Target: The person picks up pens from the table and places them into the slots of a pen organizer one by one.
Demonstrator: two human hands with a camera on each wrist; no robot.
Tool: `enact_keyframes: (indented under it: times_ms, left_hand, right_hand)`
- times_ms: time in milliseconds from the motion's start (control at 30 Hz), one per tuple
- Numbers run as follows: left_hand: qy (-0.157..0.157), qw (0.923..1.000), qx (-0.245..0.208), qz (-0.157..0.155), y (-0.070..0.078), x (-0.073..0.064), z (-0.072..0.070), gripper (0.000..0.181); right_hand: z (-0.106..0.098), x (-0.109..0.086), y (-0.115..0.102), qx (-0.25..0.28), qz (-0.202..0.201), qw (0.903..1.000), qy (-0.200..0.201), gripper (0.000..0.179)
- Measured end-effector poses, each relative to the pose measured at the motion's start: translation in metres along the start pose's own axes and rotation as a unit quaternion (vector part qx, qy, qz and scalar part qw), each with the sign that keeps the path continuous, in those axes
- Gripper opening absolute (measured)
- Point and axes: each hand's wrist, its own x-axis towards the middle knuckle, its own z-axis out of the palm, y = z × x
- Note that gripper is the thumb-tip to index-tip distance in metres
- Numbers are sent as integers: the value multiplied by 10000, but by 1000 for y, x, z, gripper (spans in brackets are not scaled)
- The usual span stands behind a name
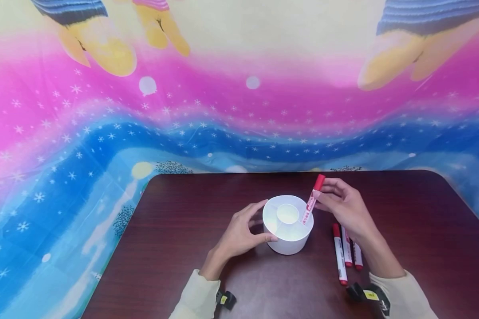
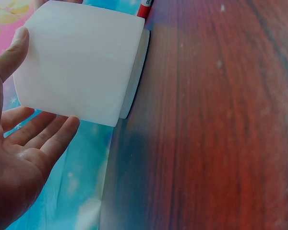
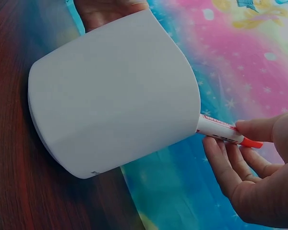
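Observation:
A white round pen holder [image 1: 289,247] with a central ring and divided outer compartments stands upright on the table. Thumb and fingers of my left hand [image 1: 243,230] span its left side, the thumb at the front of the rim; in the left wrist view the holder's white wall [image 2: 81,62] lies between them. My right hand [image 1: 349,208] pinches a red-capped marker [image 1: 313,201] near its cap. The marker tilts, cap up, its lower end inside the holder's right outer compartment. In the right wrist view, the wall hides that end of the marker [image 3: 218,128].
Three more red-and-white markers [image 1: 340,259] lie side by side on the dark wooden table [image 1: 175,221], below the right hand and right of the holder. A patterned cloth [image 1: 223,102] hangs behind the table's far edge.

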Motion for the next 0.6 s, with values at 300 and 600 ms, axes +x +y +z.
enact_keyframes:
  times_ms: [300,600]
  left_hand:
    - [-1,10000,-1,-18,0,0,0,94]
    - [-1,10000,17,84,0,0,0,95]
  right_hand:
    - [5,0,3,-120,-30,9999,-21,53]
    - [7,-1,4,-403,11,9992,-75,51]
